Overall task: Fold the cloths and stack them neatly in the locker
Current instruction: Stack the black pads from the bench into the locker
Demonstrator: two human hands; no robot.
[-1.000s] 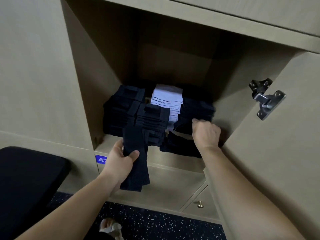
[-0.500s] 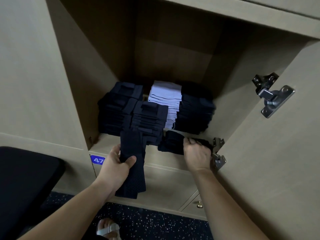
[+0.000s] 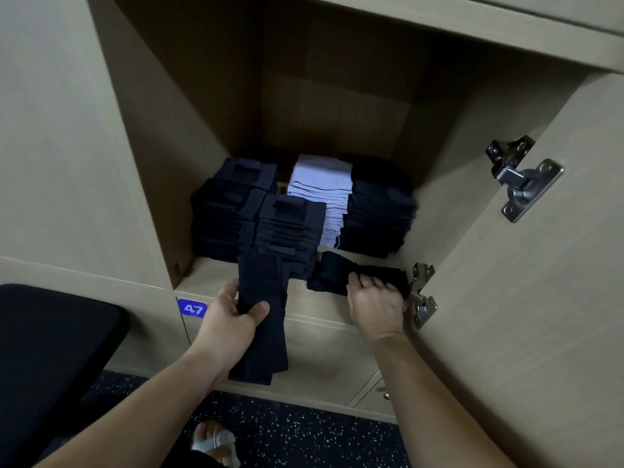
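Note:
The open locker (image 3: 209, 282) holds stacks of folded cloths: dark navy stacks (image 3: 233, 211) at left and front middle, a white stack (image 3: 320, 184) behind, a black stack (image 3: 381, 217) at right. My left hand (image 3: 229, 319) grips a long folded dark cloth (image 3: 263, 319) that hangs down over the shelf's front edge. My right hand (image 3: 374, 305) clutches a bunched black cloth (image 3: 337, 271) lying on the shelf floor at the front right, in front of the black stack.
The locker door (image 3: 540, 298) stands open on the right with two metal hinges (image 3: 523, 180). A blue tag "47" (image 3: 191, 309) marks the shelf front. A black padded seat (image 3: 50, 349) is at lower left. A sandalled foot (image 3: 212, 444) stands on the speckled floor.
My right hand has come down from the black stack at the right to the shelf's front edge, pulling the bunched black cloth forward. The left hand holds its cloth much as before.

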